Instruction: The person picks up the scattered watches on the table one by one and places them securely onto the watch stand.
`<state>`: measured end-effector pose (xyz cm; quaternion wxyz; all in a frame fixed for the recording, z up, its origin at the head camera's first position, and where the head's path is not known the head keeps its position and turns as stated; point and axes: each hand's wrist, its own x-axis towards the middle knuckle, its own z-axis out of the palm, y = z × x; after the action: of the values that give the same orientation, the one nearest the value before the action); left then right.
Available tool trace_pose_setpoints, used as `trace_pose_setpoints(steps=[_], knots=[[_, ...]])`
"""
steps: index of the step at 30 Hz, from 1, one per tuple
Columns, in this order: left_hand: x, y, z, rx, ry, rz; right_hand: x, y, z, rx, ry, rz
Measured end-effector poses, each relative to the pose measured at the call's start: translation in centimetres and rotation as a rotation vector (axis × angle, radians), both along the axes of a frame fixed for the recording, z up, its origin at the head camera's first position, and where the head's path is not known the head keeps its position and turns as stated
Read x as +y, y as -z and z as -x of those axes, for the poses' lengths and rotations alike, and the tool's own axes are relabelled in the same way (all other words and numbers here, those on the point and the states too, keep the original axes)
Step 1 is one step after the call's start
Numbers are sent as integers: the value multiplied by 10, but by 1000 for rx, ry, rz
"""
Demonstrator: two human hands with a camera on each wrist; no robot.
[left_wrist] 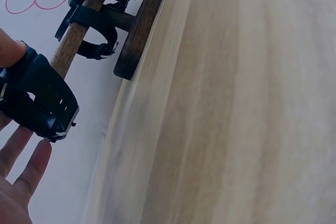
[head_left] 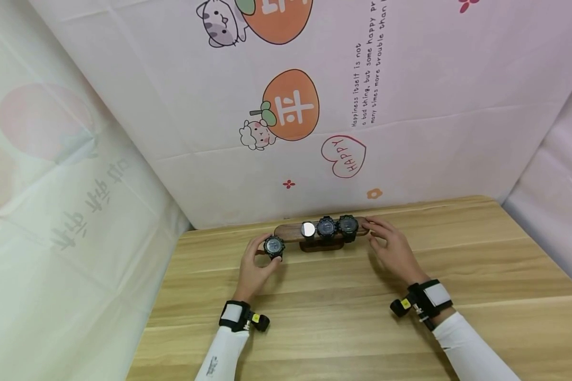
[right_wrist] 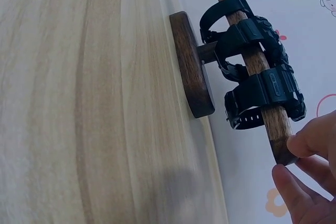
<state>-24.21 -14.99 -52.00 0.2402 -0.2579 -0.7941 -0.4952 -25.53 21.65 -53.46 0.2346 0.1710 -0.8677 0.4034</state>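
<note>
My left hand (head_left: 256, 270) grips a black digital watch (head_left: 274, 246) by its sides, at the left end of a dark wooden watch stand (head_left: 289, 233). In the left wrist view that watch's strap (left_wrist: 44, 95) is a closed loop, right at the bar's end. My right hand (head_left: 394, 253) pinches the bar's right end, thumb and fingertips on the wood (right_wrist: 281, 148). Between the hands, a watch with a bright white face (head_left: 308, 229) and two black watches (head_left: 326, 226) hang on the bar, their straps looped round it.
The stand's base (head_left: 321, 245) rests on a wood-grain table (head_left: 333, 317) near its back edge. Right behind rises a white printed cloth (head_left: 209, 180), with another cloth (head_left: 76, 211) along the left side. Each wrist wears a strapped camera (head_left: 262, 321).
</note>
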Motion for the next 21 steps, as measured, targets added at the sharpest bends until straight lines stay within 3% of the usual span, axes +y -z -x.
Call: trace_pose_setpoints(steps=[7, 14, 21], knots=[[-8, 25, 18, -41, -34, 21, 1, 0, 0, 7, -6, 1], [-12, 27, 22, -79, -30, 23, 1, 0, 0, 30, -14, -9], [-13, 30, 27, -66, -15, 18, 3, 1, 1, 23, -18, -12]])
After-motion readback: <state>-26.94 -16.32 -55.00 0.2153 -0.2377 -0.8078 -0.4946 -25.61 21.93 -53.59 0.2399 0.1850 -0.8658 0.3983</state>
